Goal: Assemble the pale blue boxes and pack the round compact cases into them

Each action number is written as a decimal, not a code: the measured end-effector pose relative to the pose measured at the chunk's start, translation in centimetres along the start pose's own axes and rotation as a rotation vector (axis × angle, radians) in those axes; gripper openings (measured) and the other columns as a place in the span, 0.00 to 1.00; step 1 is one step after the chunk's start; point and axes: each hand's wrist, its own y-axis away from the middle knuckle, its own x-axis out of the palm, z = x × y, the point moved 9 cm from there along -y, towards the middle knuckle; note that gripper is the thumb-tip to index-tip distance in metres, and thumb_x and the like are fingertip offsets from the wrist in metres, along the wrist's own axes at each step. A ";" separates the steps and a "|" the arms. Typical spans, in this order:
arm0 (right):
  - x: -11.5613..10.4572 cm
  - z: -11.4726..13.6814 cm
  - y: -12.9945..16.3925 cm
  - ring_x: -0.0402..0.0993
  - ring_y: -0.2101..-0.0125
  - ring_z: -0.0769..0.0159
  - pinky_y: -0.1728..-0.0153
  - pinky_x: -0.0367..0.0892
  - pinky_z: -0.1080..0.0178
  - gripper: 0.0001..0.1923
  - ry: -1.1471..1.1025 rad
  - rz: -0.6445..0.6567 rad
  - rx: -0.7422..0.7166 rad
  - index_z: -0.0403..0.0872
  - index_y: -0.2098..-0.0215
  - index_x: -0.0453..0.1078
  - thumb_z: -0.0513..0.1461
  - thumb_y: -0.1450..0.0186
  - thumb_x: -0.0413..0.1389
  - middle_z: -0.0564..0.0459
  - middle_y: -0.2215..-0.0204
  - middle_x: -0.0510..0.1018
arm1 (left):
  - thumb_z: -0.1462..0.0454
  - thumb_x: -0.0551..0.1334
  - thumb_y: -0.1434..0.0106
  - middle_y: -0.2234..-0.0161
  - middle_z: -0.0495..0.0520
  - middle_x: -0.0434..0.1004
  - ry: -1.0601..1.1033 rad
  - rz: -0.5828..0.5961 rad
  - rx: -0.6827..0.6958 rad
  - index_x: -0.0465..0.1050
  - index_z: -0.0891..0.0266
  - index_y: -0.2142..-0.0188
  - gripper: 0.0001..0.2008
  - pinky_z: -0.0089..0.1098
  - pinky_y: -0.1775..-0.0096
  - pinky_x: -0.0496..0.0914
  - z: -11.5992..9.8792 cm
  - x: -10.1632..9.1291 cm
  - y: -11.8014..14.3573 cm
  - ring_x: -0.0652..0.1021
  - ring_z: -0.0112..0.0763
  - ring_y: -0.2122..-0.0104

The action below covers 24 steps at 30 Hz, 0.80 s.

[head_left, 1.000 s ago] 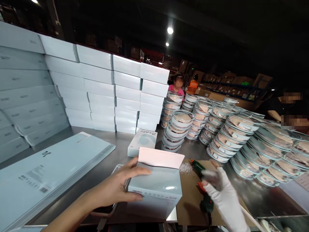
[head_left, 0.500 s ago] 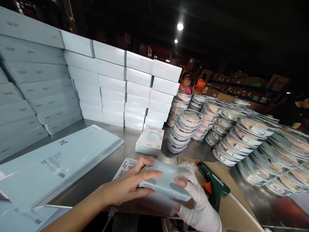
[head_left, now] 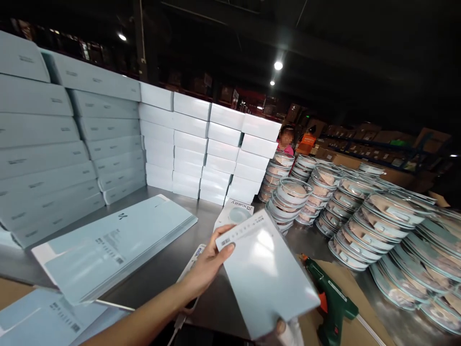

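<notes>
A pale blue closed box (head_left: 264,276) is lifted above the steel table, its printed back face turned up toward me. My left hand (head_left: 209,262) grips its upper left corner by the barcode. My right hand (head_left: 286,331), in a white glove, holds the lower right edge; only fingertips show at the frame's bottom. A green glue gun (head_left: 329,298) lies on brown cardboard (head_left: 363,288) just right of the box.
Stacks of white-blue boxes (head_left: 201,149) line the back and left. Flat unfolded cartons (head_left: 115,245) lie at left. A sealed box (head_left: 236,214) sits behind the held one. Stacked round lidded containers (head_left: 360,216) fill the right. A person in pink (head_left: 286,139) stands far back.
The box had its flap open on the table, was then pressed shut by both hands, and is now raised and tilted with its back face up. The right hand left the glue gun.
</notes>
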 end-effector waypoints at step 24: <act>5.4 12.6 -4.3 0.78 0.53 0.46 0.56 0.76 0.46 0.24 0.848 -0.136 -0.602 0.48 0.37 0.58 0.39 0.30 0.52 0.38 0.51 0.78 | 0.52 0.66 0.32 0.55 0.57 0.80 -1.451 -0.504 -0.227 0.75 0.64 0.53 0.18 0.50 0.53 0.76 -2.2 -29.6 -2.2 0.81 0.48 0.54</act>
